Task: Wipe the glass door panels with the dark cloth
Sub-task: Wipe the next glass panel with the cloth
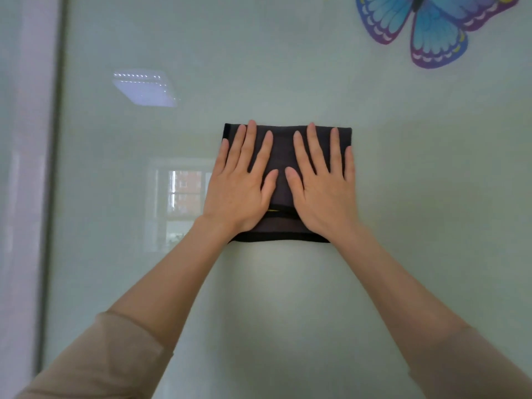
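Two beige sleeves are filling the lower corners, the left sleeve (95, 361) pushed up to mid forearm and the right sleeve (475, 367) sitting at a similar height. Both bare forearms are reaching up and away towards the middle of the view.

Both hands are lying flat on a dark grey folded cloth (282, 151), which is being pressed against the pale green glass door panel (288, 298) a little above the centre. The left hand (240, 185) is covering the cloth's left half, its fingers straight, slightly spread and pointing up, with the little finger lying along the cloth's left edge. The right hand (324, 187) is mirroring it on the right half, fingers likewise straight and spread, its little finger running along the right edge. Neither hand is curling round the fabric; flat palms and outstretched fingers are simply pressing on it. The two thumbs are angling in towards each other and lying just apart, with a strip of cloth showing between them.

A black hem (279, 238) is running along the cloth's bottom edge, just beneath the wrists.

A blue and purple butterfly sticker (431, 27) is sitting on the glass at the upper right, well apart from the cloth and partly cut off by the top edge. A dark vertical frame strip (54, 168) is running down the left side, dividing this panel from a pinkish-white neighbouring panel (26, 168). The glass is reflecting a rectangular ceiling light (146, 89) at the upper left and a window (184, 191) just left of the left hand.
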